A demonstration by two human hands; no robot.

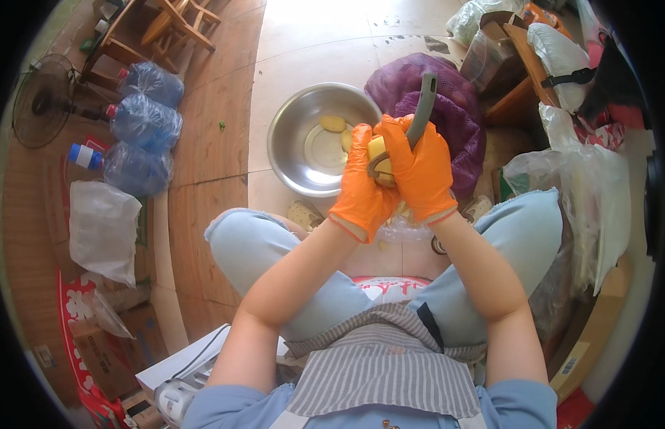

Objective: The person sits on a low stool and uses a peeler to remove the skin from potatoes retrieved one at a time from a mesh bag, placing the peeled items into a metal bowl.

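Observation:
Orange gloves cover both of my hands, which meet in front of my knees. My left hand [362, 185] grips a partly peeled potato [379, 155] from its left side. My right hand [421, 163] is closed around a grey-handled peeler [424, 104], whose handle sticks up past the fingers; its head lies by the potato. Left of the hands stands a stainless steel basin [289, 171] with several peeled potatoes [332, 124] inside. Behind the hands lies a purple mesh sack [464, 128]. Beneath my wrists, a clear plastic bag [405, 230] holds what look like peelings, partly hidden.
Large blue water bottles [142, 123] and a fan [41, 102] stand at the left, near a wooden chair [176, 27]. Plastic bags [584, 187] and a cardboard box [595, 332] line the right side. A white box [198, 348] sits beside my left hip.

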